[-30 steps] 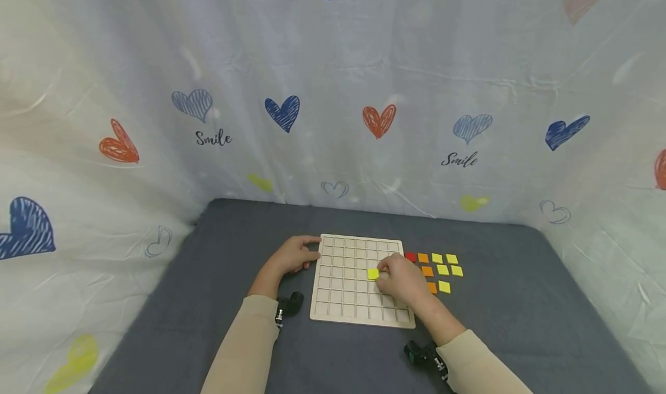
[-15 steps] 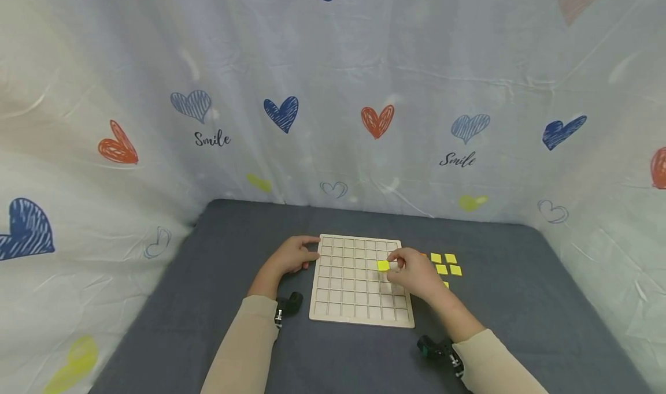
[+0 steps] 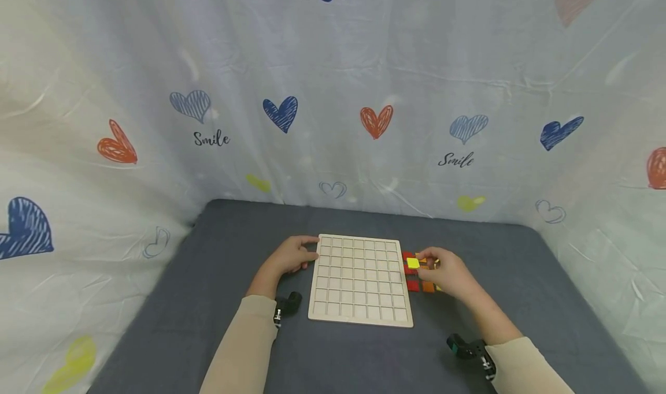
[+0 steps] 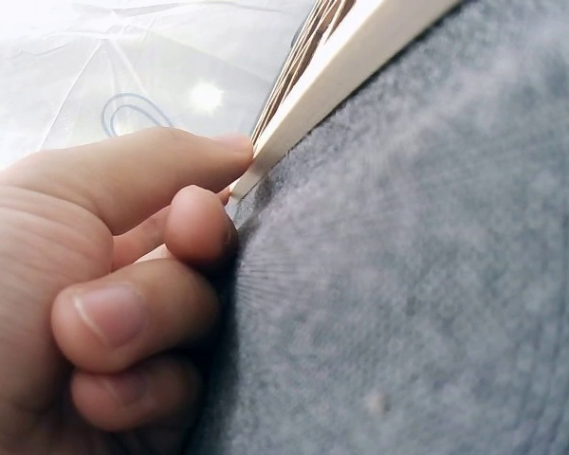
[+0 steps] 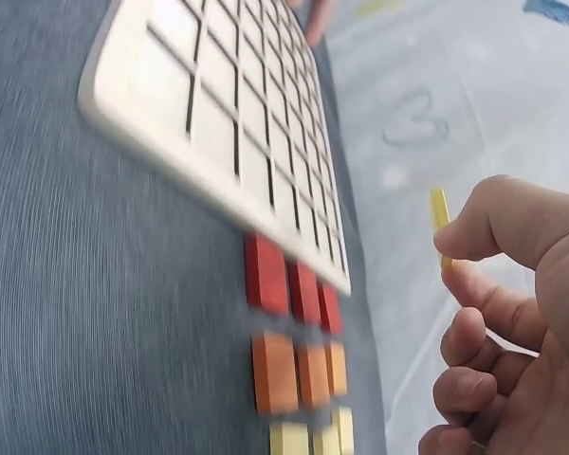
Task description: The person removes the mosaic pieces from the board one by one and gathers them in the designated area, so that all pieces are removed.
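My right hand (image 3: 448, 274) pinches a small yellow square tile (image 3: 413, 263) between thumb and index finger, just right of the wooden grid board (image 3: 359, 279). In the right wrist view that tile (image 5: 440, 210) is seen edge-on, raised over the tablecloth, with the other fingers loosely curled. Beneath the hand lie red tiles (image 5: 266, 273), orange tiles (image 5: 275, 372) and pale yellow tiles (image 5: 289, 440) in rows; the hand partly hides them in the head view. At the board's far left corner, my left hand (image 3: 288, 256) touches the edge with its index finger, its remaining fingers bent.
Dark grey cloth (image 3: 343, 353) covers the table. A pale curtain printed with hearts (image 3: 281, 114) hangs behind it and along both sides. A small black camera sits on each wrist, the right one (image 3: 463, 346) low over the cloth.
My right hand has lifted the yellow tile from over the board's cells and carried it right, past the board's edge, above the loose tiles. The left hand stays at the board's corner.
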`<control>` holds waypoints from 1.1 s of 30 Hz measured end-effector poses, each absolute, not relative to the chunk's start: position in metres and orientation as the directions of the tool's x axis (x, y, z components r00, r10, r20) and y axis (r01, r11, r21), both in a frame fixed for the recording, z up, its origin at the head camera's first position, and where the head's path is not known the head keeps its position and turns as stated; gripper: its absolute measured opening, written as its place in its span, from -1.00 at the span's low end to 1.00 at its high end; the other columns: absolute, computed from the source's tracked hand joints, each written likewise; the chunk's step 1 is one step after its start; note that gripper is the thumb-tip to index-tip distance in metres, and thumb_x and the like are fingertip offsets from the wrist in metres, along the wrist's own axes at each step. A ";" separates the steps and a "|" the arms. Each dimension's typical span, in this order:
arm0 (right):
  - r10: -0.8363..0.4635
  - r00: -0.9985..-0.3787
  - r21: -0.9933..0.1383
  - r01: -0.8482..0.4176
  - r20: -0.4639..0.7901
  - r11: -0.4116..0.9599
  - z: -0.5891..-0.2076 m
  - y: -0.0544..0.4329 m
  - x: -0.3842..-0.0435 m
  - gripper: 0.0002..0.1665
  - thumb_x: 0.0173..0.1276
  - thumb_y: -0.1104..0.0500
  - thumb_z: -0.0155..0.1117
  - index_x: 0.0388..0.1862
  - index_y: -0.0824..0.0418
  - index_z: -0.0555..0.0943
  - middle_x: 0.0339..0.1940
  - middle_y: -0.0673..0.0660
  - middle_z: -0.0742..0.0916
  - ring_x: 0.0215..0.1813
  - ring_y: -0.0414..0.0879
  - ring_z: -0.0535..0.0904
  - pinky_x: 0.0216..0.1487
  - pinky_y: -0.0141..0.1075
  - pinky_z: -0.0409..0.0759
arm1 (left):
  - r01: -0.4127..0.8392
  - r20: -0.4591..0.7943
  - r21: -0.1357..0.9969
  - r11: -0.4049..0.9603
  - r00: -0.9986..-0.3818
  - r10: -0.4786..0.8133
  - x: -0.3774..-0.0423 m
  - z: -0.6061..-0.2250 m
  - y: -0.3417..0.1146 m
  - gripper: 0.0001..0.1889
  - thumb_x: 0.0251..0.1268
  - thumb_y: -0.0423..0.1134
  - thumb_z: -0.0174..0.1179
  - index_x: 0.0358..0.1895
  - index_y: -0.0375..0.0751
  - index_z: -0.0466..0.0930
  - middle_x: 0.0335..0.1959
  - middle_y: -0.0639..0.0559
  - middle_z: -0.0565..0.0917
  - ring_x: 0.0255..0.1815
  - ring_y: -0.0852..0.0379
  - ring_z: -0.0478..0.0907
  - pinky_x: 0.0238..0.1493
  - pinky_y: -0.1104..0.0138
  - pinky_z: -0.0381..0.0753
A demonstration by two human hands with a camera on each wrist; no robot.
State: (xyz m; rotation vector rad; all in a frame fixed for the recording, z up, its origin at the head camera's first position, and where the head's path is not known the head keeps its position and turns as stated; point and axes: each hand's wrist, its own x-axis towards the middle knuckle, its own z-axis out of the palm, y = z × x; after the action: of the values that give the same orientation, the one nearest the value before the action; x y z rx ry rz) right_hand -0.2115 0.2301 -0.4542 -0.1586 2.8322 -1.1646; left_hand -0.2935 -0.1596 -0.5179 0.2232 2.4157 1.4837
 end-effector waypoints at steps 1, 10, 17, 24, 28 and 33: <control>-0.118 -0.993 -0.696 -0.065 -0.028 0.715 -0.454 0.235 -0.210 -0.63 0.35 0.20 0.38 0.09 0.30 0.63 -0.22 0.16 0.53 -0.43 -0.05 0.34 -0.48 -0.22 0.34 | -0.018 -0.167 0.890 0.456 -0.943 0.287 -0.293 -0.518 -0.160 -0.42 0.40 -0.22 0.37 0.46 -0.08 0.49 -0.67 -0.06 0.59 -0.85 0.20 0.14 -0.73 0.30 0.27; -0.107 -0.993 -0.650 -0.046 -0.054 0.758 -0.462 0.276 -0.205 -0.62 0.39 0.17 0.38 0.09 0.35 0.60 -0.22 0.15 0.53 -0.31 0.00 0.41 -0.36 -0.16 0.41 | -0.035 -0.178 0.878 0.478 -0.950 0.258 -0.296 -0.519 -0.164 -0.41 0.37 -0.21 0.39 0.45 -0.05 0.50 -0.66 -0.08 0.60 -0.85 0.20 0.14 -0.74 0.30 0.28; -0.095 -0.990 -0.601 -0.012 -0.106 0.799 -0.468 0.302 -0.199 -0.60 0.36 0.20 0.40 0.08 0.41 0.61 -0.21 0.15 0.58 -0.20 0.03 0.46 -0.27 -0.11 0.45 | -0.044 -0.187 0.878 0.477 -0.949 0.256 -0.296 -0.519 -0.163 -0.41 0.38 -0.22 0.38 0.46 -0.06 0.50 -0.66 -0.08 0.60 -0.86 0.20 0.15 -0.74 0.31 0.28; -0.063 -0.989 -0.554 0.022 -0.133 0.832 -0.479 0.317 -0.195 -0.70 0.30 0.24 0.40 -0.04 0.36 0.62 -0.36 0.11 0.53 -0.34 -0.01 0.41 -0.33 -0.14 0.36 | -0.049 -0.191 0.877 0.478 -0.949 0.252 -0.295 -0.520 -0.163 -0.41 0.38 -0.23 0.38 0.46 -0.06 0.49 -0.67 -0.09 0.60 -0.85 0.20 0.16 -0.74 0.31 0.27; -0.057 -0.989 -0.533 0.025 -0.137 0.846 -0.487 0.316 -0.193 -0.71 0.25 0.25 0.40 -0.08 0.33 0.61 -0.42 0.10 0.50 -0.40 -0.04 0.38 -0.34 -0.15 0.32 | -0.052 -0.198 0.877 0.477 -0.945 0.262 -0.295 -0.525 -0.166 -0.41 0.38 -0.22 0.38 0.47 -0.05 0.49 -0.67 -0.08 0.59 -0.84 0.19 0.15 -0.72 0.30 0.27; -0.036 -0.992 -0.526 0.033 -0.120 0.850 -0.492 0.311 -0.193 -0.57 0.25 0.24 0.40 0.02 0.42 0.52 -0.40 0.12 0.51 -0.41 -0.03 0.40 -0.36 -0.16 0.35 | -0.057 -0.202 0.874 0.483 -0.945 0.255 -0.295 -0.534 -0.169 -0.41 0.40 -0.20 0.37 0.47 -0.02 0.49 -0.66 -0.09 0.60 -0.84 0.18 0.15 -0.72 0.29 0.27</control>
State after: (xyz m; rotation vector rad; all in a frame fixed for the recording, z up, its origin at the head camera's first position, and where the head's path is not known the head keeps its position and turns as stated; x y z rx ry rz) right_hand -0.1926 0.3109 -0.4922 -0.0029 2.8997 -0.8282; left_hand -0.2945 -0.1691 -0.5338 0.1682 2.4277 1.4475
